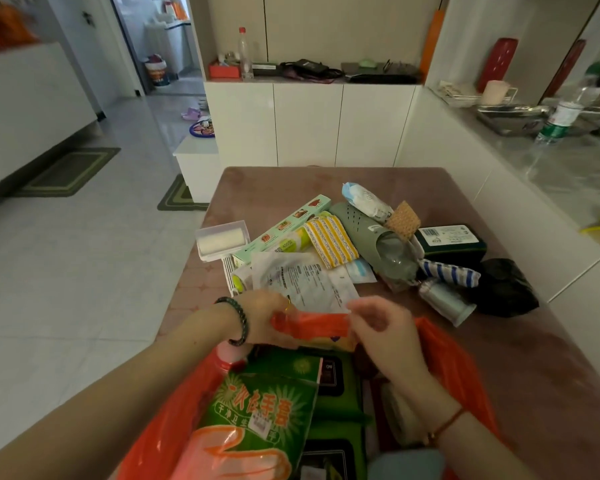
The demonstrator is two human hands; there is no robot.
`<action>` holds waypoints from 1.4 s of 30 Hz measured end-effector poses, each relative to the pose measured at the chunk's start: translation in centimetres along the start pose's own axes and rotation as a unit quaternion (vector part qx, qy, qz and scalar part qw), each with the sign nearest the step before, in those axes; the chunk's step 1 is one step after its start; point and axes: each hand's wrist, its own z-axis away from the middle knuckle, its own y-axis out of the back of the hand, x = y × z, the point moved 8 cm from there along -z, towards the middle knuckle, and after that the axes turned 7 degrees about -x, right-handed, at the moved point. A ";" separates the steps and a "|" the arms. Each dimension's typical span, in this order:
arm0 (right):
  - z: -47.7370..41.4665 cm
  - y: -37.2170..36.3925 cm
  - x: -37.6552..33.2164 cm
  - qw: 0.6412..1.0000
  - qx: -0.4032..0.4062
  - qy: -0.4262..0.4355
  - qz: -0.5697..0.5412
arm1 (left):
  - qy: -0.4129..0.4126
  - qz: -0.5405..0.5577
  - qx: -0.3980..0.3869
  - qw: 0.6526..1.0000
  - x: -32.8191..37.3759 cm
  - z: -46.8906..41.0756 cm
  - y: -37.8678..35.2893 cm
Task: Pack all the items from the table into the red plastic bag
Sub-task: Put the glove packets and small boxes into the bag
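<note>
One crinkled red bag (454, 372), fingers (359, 308) pinching

At my grip the plastic bag (458, 368) reads orange-red. Just below the grip, I see a green packet (257, 417) printed with an orange glove. Beyond it lie a yellow-and-white patterned cloth (329, 240), a sage-green slipper (361, 223), a blue-and-white striped cloth (447, 271) and, furthest right, a black bag (503, 289).

Inside the red plastic bag (458, 368), a green packet (257, 410) bore large orange characters, 一次性手套, with smaller 干净卫生 beneath. Behind it in the bag, a dark green pack (336, 379) showed "ON". Beyond the bag, a yellow-green roll (291, 242) read "400". The print on a white sheet (302, 275) there was too small to read.
</note>
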 end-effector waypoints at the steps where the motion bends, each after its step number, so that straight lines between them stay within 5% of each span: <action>1: -1.3 0.7 -0.1 1.000 0.005 0.006 0.000 | 0.007 0.013 -0.022 1.000 0.0 0.0 0.0; 4: -6.5 2.1 1.2 0.999 0.017 -0.035 0.001 | 0.037 0.140 0.045 0.988 -1.6 -0.9 2.4; 8: -11.1 0.7 6.5 0.973 -0.035 -0.228 0.008 | 0.126 0.247 0.189 0.942 -6.7 -3.5 5.4; 12: -12.9 -2.3 10.6 0.946 -0.080 -0.311 -0.036 | 0.171 0.213 0.112 0.956 -8.3 -7.1 4.1; 18: -12.9 -5.1 13.5 0.903 -0.114 -0.389 -0.144 | 0.160 0.147 0.101 0.971 -8.5 -11.3 3.2; 23: -11.6 -4.3 10.6 0.918 -0.170 -0.300 -0.197 | 0.127 0.131 0.076 0.980 -8.1 -12.8 2.4; 27: -11.2 -2.4 4.0 0.979 -0.187 -0.045 -0.068 | 0.040 0.161 0.160 0.973 -7.0 -12.5 4.5; 32: -12.6 -0.6 -2.4 0.960 -0.184 0.182 0.104 | -0.056 0.339 0.229 0.911 -7.1 -10.6 7.2; 36: -13.9 -0.4 -5.7 0.941 -0.194 0.243 0.134 | -0.073 0.428 0.243 0.868 -8.0 -8.9 8.5; 38: -15.1 0.4 -6.6 0.954 -0.162 0.245 0.065 | -0.080 0.449 0.269 0.848 -8.3 -7.7 9.0; 41: -17.8 0.3 -2.8 0.974 -0.127 0.071 -0.174 | -0.022 0.468 0.370 0.802 -10.5 -5.6 9.3; 42: -18.5 -0.2 -0.7 0.978 -0.111 0.011 -0.175 | 0.005 0.486 0.408 0.773 -11.6 -4.6 9.3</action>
